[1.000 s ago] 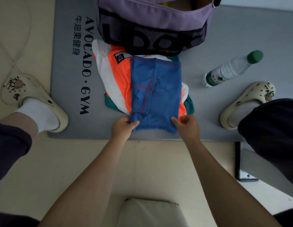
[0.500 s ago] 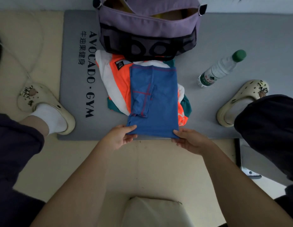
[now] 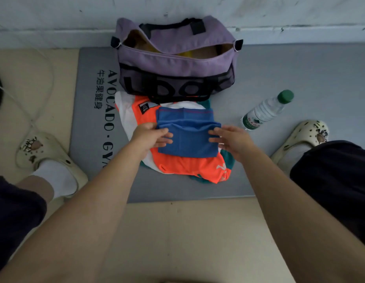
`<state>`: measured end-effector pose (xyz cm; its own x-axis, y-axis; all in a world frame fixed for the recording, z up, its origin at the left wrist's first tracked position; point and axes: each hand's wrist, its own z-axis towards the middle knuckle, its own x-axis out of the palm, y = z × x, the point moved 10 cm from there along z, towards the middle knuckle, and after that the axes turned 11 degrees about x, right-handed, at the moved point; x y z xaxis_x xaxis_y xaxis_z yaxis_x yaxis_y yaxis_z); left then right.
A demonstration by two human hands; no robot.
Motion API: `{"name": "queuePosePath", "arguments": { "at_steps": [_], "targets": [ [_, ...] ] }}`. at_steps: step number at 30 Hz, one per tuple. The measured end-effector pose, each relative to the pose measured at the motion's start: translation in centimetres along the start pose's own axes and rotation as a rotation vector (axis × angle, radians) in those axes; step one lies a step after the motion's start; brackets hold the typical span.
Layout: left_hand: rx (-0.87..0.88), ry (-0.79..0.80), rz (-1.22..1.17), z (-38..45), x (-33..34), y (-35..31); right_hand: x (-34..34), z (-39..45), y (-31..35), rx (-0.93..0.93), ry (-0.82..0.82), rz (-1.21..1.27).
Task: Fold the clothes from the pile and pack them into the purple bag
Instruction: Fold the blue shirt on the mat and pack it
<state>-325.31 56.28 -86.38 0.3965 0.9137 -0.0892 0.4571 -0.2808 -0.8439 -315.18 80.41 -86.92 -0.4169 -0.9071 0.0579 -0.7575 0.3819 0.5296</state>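
Two hands are working the blue garment [image 3: 187,139], which is lying on top of the pile of clothes [image 3: 177,166] near the middle of the grey mat [image 3: 300,78], just in front of the purple bag [image 3: 177,64]. A second ago the garment was lying long, with both hands pinching its near hem; now that hem is sitting doubled over toward the far end, so the piece is looking about half as long. The left hand [image 3: 151,135] is holding the left side of the fold, fingers curled over the cloth, though its thumb is hidden, so whether it is pinching or only pressing I cannot tell. The right hand [image 3: 230,139] is resting at the right side with fingers fairly straight, touching the folded edge. The bag is standing at the far edge of the mat against the wall, its top gaping open. A water bottle [image 3: 265,111] is lying on the mat to the right, apart from the clothes. This garment is probably nearing a packable size, perhaps needing one more fold or a smoothing, while the orange, white and teal pieces underneath are waiting unfolded.
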Motion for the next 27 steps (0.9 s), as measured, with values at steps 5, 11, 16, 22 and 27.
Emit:
{"name": "queuePosePath", "arguments": {
  "at_steps": [5,11,16,22,27],
  "targets": [
    [0.164,-0.183,0.401,7.0,-2.4,-2.0,-0.8,3.9,4.6,-0.099,-0.253,-0.157],
    [0.276,-0.183,0.669,11.8,-2.5,-1.6,-0.9,8.6,6.3,-0.123,-0.372,-0.304],
    [0.246,-0.457,0.421,9.3,-4.7,-0.8,-2.7,9.8,5.2,-0.123,-0.558,-0.487],
    [0.024,-0.272,0.385,5.7,-3.9,3.9,-2.6,7.5,2.4,-0.073,-0.534,-0.655],
    [-0.007,-0.206,0.29,4.8,-2.3,4.9,-1.4,6.5,0.4,0.009,-0.5,-0.644]
  ]
}}
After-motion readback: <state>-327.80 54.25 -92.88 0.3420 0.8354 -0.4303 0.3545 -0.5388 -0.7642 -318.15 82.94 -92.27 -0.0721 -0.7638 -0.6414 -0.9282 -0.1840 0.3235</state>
